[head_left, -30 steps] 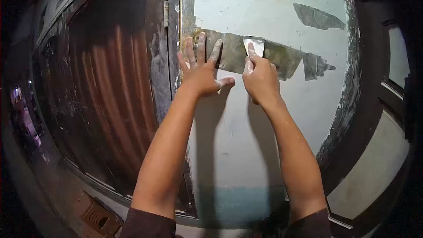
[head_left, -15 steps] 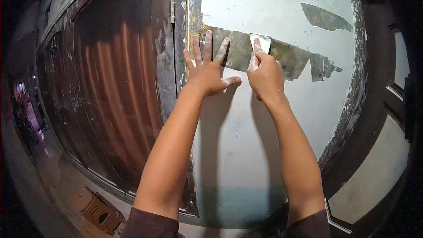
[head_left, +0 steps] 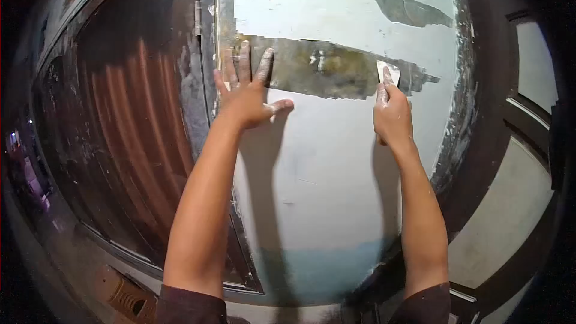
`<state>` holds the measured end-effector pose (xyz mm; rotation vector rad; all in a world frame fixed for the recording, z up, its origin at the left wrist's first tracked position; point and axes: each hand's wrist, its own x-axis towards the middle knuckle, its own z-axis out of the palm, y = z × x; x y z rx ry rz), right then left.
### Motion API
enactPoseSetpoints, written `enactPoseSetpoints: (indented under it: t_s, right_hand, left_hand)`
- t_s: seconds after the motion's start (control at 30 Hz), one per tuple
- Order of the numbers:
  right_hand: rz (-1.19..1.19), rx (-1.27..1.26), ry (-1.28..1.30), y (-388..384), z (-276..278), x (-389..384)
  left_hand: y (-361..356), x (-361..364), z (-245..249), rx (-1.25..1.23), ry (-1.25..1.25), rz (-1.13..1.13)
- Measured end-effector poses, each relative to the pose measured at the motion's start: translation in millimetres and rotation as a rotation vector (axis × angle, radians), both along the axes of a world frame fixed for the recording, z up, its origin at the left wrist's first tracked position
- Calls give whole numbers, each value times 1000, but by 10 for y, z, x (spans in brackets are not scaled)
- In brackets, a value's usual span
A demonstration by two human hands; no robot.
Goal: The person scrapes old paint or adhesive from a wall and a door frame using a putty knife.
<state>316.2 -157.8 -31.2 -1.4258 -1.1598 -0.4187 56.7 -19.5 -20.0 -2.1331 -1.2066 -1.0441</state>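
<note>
honestly nothing we can read here, no letters or numbers we can make out, not on the scraper point(head_left: 395, 73), not the wall point(head_left: 327, 156)

L sleeve point(head_left: 191, 307) & R sleeve point(head_left: 423, 307) are both dark brown, kinda maroon-ish imo, w/ a pretty straight edge afaict. Forearms point(head_left: 201, 204) are bare past that. L hand point(head_left: 242, 105) & R hand point(head_left: 393, 119) are bare too, w/ white chalky smudges, esp. on the index fingers point(head_left: 264, 65) + thumbs point(head_left: 281, 107).
</note>
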Motion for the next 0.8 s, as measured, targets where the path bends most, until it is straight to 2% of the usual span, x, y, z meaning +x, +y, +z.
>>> enactPoseSetpoints:
  t_s: [0.03, 0.1, 0.17, 0.2, 0.23, 0.3, 0.37, 0.5, 0.53, 0.63, 0.8]
  right_hand:
    - [24, -45, 92, -143, 74, -35]
    - [-10, -74, 49, -132, 71, 237]
    - [-101, -174, -60, -156, 96, 375]
    - [-143, -143, -133, -195, 113, 388]
    - [-127, -191, -99, -296, 129, 411]
    - [-150, -85, -141, -243, 87, 556]
    - [-148, -104, -119, -287, 132, 644]
    - [-214, -148, -173, -308, 163, 699]
    - [-132, -140, -86, -369, 160, 678]
    - [-137, -207, -118, -374, 166, 827]
    - [-157, -282, -99, -394, 188, 879]
  left_hand:
    - [-45, -15, -1, 0, 5, 0]
    - [-38, -10, -2, 1, 12, 33]
    - [20, 7, -52, 103, -27, -7]
    - [33, 16, -77, 160, -32, 4]
    - [43, 34, -109, 215, -36, 15]
    - [-18, 135, -102, 281, -66, 25]
    - [-42, 281, -27, 504, -49, 6]
    - [-207, 760, 154, 492, -42, -69]
    - [-221, 871, 187, 491, -37, -104]
    - [-277, 1149, 261, 449, -18, -96]
    - [-127, 1280, 200, 548, -98, -145]
